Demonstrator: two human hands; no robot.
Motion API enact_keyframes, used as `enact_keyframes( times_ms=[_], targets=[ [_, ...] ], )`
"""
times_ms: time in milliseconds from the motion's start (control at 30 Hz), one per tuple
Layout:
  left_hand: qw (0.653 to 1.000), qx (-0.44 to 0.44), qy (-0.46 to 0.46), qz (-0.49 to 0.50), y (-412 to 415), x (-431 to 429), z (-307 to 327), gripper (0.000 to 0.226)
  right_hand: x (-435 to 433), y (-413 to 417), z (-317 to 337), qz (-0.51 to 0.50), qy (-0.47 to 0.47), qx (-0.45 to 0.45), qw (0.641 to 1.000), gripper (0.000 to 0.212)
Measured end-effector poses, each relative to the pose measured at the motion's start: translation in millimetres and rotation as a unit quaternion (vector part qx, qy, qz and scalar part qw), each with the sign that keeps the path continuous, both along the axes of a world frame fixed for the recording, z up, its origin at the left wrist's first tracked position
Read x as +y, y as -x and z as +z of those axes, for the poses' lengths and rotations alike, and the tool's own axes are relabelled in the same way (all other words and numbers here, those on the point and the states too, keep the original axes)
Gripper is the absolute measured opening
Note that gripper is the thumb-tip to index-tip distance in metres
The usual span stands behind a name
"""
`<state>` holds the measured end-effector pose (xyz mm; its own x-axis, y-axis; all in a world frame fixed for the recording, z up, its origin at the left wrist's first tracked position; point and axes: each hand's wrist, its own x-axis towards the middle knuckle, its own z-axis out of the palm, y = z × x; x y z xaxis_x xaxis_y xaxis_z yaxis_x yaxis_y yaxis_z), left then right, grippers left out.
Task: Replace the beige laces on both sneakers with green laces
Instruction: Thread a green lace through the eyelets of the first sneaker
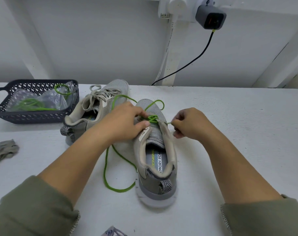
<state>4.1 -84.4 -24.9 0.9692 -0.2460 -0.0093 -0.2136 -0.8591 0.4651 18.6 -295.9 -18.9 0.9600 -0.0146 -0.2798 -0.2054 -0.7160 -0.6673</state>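
Observation:
A grey sneaker [157, 160] stands in front of me, heel toward me, with a green lace [109, 174] partly threaded near its toe. The lace's long slack loops over the table to the shoe's left. My left hand [122, 123] holds the sneaker's left eyelet side, thumb and fingers pinching at the green crossings. My right hand [190, 124] pinches the lace end just right of the eyelets. A second grey sneaker [95, 106] with beige laces stands behind at the left.
A dark plastic basket [2, 113] at far left holds a clear bag and another green lace [31, 104]. A bundled beige lace [3, 149] lies at the left edge. A black cable [196, 58] hangs from a grey charger on the wall behind.

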Motion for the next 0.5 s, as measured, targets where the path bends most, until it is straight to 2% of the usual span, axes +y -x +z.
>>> enact_keyframes(
  times_ms=[100, 167, 233, 267, 333, 400, 467, 500],
  targets=[
    [1.0, -0.006, -0.009, -0.001, 3, 2, 4, 0.029, -3, 6, 5, -0.002, 0.233, 0.067, 0.97, 0.019],
    [1.0, -0.023, 0.0, 0.005, 6, 0, 6, 0.028, 4, 9, 7, 0.03, 0.313, 0.066, 0.947, 0.003],
    [0.999, -0.033, 0.002, 0.01, 6, -1, 5, 0.034, 9, 7, 2, 0.086, 0.285, -0.047, 0.954, 0.039],
    [0.999, -0.031, 0.004, 0.01, 6, -1, 5, 0.037, 12, 7, 2, 0.131, 0.269, -0.113, 0.948, 0.042],
    [1.0, -0.019, 0.006, 0.007, 6, 1, 5, 0.042, 20, 9, 2, 0.213, 0.228, -0.184, 0.932, 0.026],
    [1.0, -0.002, -0.001, -0.003, 6, 3, 7, 0.048, 19, 6, -4, 0.191, 0.226, -0.164, 0.941, 0.015],
    [1.0, 0.005, -0.006, -0.011, 7, 5, 8, 0.053, 12, 4, -2, 0.098, 0.293, -0.069, 0.949, 0.01],
    [1.0, 0.001, -0.006, -0.01, 7, 6, 8, 0.055, 9, 5, 1, 0.064, 0.334, -0.019, 0.94, 0.01]
  ],
)
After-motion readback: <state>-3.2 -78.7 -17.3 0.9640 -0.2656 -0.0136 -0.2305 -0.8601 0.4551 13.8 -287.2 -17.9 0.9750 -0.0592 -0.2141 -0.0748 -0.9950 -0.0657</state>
